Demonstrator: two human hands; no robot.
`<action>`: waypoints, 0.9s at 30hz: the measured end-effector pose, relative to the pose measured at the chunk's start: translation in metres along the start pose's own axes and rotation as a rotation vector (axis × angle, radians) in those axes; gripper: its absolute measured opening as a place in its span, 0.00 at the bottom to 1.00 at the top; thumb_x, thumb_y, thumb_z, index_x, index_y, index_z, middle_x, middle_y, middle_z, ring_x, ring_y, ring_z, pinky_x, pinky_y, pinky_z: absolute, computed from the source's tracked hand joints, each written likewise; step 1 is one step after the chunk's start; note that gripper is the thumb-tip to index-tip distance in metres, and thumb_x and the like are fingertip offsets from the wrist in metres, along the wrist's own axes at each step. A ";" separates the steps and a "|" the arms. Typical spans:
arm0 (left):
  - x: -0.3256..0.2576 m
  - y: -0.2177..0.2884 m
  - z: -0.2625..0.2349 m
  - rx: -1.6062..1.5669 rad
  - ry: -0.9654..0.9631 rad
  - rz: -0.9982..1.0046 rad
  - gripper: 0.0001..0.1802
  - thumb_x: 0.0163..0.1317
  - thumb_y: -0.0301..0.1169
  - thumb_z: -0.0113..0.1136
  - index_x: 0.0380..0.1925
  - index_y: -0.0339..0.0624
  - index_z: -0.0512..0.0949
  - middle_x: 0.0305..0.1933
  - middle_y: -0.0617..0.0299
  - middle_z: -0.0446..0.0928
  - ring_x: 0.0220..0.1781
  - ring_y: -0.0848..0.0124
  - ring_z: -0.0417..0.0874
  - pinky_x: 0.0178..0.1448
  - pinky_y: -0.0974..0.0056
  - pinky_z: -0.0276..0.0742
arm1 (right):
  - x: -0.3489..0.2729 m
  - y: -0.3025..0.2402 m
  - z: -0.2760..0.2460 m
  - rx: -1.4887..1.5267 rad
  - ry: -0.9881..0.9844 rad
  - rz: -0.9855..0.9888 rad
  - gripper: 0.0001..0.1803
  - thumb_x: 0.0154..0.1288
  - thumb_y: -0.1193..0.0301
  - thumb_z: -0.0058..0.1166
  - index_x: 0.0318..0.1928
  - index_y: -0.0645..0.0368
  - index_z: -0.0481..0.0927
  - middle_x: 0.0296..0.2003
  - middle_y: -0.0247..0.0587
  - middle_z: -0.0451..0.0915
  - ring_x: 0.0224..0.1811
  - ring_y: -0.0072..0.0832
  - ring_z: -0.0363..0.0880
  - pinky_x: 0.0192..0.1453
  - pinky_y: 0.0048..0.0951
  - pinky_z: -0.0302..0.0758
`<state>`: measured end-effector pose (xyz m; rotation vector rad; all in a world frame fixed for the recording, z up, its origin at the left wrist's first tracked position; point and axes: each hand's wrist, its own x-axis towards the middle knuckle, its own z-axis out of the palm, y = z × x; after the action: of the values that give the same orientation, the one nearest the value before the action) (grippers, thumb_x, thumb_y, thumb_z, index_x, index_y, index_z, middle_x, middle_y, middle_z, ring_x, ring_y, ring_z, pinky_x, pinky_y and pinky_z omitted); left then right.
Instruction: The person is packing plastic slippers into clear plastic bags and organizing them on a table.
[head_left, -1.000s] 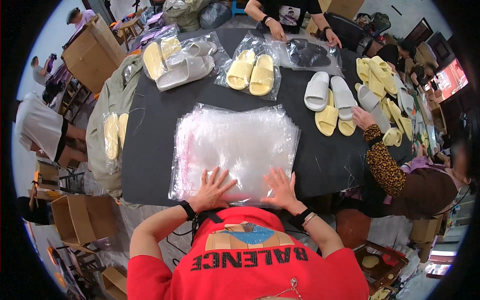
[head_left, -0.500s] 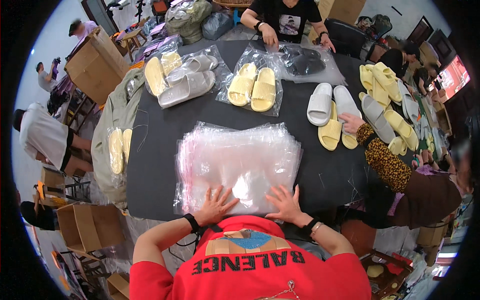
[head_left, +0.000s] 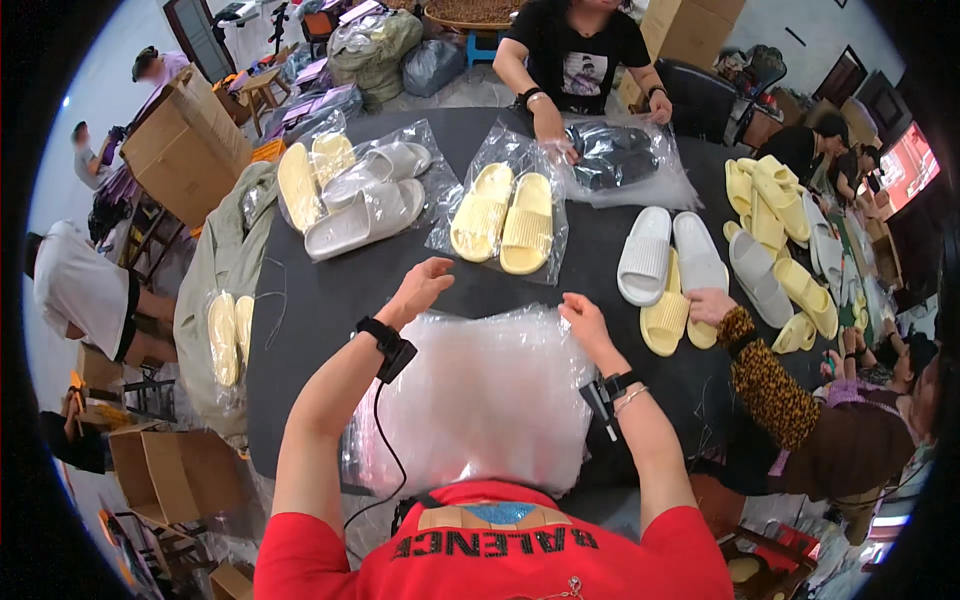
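A thick stack of clear plastic bags (head_left: 475, 400) lies on the dark table in front of me. My left hand (head_left: 422, 287) is just beyond the stack's far left corner, its fingers stretched inward and nothing in them. Over the far right corner reaches my right hand (head_left: 586, 322), fingers loosely bent and apart, with no object visible in it. Ahead of both hands lies a bagged pair of yellow slippers (head_left: 527, 220). Grey slippers (head_left: 365, 220) in clear bags rest farther left, beside a yellow slipper (head_left: 298, 187).
Across the dark table (head_left: 330, 290), a person handles black slippers (head_left: 612, 155) in a bag. On the right, a hand in a leopard-print sleeve (head_left: 765, 380) touches loose grey and yellow slippers (head_left: 645, 255). More slippers (head_left: 770, 205) are heaped at the far right. Cardboard boxes (head_left: 180, 470) stand at left.
Both my hands have lifted off the near part of the bag stack and reached forward to its far corners. The person opposite has shifted a hand on the bagged black slippers.
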<state>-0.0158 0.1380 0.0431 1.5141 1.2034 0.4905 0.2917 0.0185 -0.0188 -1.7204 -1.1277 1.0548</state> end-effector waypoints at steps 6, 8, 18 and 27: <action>0.072 -0.036 0.001 0.143 0.268 -0.072 0.28 0.56 0.32 0.54 0.57 0.32 0.65 0.61 0.44 0.63 0.63 0.55 0.64 0.64 0.59 0.61 | 0.038 0.032 0.009 0.153 -0.020 0.210 0.29 0.62 0.66 0.53 0.60 0.66 0.64 0.49 0.45 0.74 0.46 0.31 0.76 0.49 0.27 0.72; 0.092 -0.052 0.002 0.143 0.310 -0.079 0.30 0.56 0.31 0.53 0.59 0.32 0.61 0.63 0.42 0.59 0.65 0.54 0.60 0.66 0.58 0.58 | 0.045 0.019 0.014 0.236 -0.011 0.316 0.31 0.63 0.66 0.52 0.63 0.64 0.59 0.51 0.46 0.72 0.47 0.32 0.76 0.48 0.29 0.73; 0.150 -0.081 0.020 -0.063 0.544 -0.122 0.22 0.51 0.29 0.55 0.48 0.32 0.72 0.36 0.52 0.75 0.40 0.59 0.77 0.46 0.61 0.71 | 0.078 0.010 0.021 0.489 0.044 0.537 0.28 0.62 0.63 0.54 0.58 0.58 0.61 0.41 0.39 0.73 0.39 0.27 0.77 0.35 0.26 0.75; 0.079 -0.035 0.031 -0.433 -0.133 -0.280 0.04 0.56 0.29 0.59 0.27 0.41 0.76 0.29 0.68 0.72 0.30 0.77 0.70 0.35 0.69 0.66 | 0.088 0.022 0.009 0.380 0.137 0.376 0.10 0.61 0.68 0.52 0.42 0.53 0.71 0.37 0.32 0.73 0.37 0.23 0.74 0.37 0.29 0.74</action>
<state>0.0264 0.1888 -0.0209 0.9773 1.0985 0.4217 0.3116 0.0975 -0.0607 -1.6936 -0.4846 1.2615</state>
